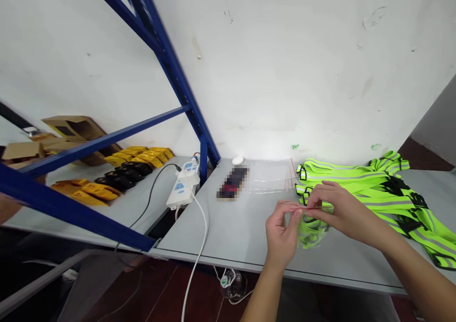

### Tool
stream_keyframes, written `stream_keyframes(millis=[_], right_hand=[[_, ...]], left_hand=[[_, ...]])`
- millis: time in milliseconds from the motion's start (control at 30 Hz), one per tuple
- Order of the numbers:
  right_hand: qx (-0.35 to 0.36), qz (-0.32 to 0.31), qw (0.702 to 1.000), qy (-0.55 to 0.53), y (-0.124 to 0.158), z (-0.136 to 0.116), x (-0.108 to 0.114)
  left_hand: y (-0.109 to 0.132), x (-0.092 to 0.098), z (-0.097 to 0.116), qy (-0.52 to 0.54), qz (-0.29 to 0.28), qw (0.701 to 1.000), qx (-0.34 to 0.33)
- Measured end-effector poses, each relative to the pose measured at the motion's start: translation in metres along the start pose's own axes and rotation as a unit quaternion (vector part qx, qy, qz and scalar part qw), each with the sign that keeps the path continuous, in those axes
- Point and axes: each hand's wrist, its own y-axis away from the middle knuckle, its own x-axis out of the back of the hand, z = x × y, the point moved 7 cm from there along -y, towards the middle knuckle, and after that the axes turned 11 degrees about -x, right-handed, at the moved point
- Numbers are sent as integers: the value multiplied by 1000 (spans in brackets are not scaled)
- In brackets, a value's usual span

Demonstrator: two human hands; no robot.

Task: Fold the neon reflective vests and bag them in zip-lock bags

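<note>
A clear zip bag (313, 234) with a red seal line hangs between my hands over the front of the table, and a neon yellow-green reflective strap shows bunched inside it. My left hand (284, 224) pinches the bag's top edge at its left end. Along the same edge, my right hand (329, 203) is closed on the seal with thumb and fingers. Just behind and to the right lies a pile of reflective straps (377, 201) with grey stripes and black buckles. Flat clear zip bags (269, 177) rest left of the pile.
A blurred-out phone-like object (233, 183) and a white oval item (238, 160) lie near the wall. Left are a white power strip (183, 184) with cables and a blue metal frame (178, 80). Beyond it, yellow packets (142, 156), black items (123, 175) and cardboard boxes (76, 132) occupy another table.
</note>
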Motion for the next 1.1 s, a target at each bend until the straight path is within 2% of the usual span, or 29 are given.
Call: stream_keyframes(millis=[167,333,533,767,867,1000,1100], right_hand=[[-9,-7,1000,23,3,-5,1],[5,7,999,45,4,-9,-3],[-26,27,998,50,9,3,-1],[-32,70,997,7,12,12,4],[-76,69,994,-41,11,20,4],[-161,57,982,-76,17,41,4],[-187,109,974,-64,28,58,3]], left_hand=[[1,0,0,-11,5,1000,3],[6,-2,-3,8,15,999,38],[10,1,-5,-8,59,997,46],[11,-4,-10,-22,94,992,85],[4,-6,-10,-61,104,990,79],[-12,-10,-13,-116,66,988,73],[-24,-19,-19,-134,9,988,81]])
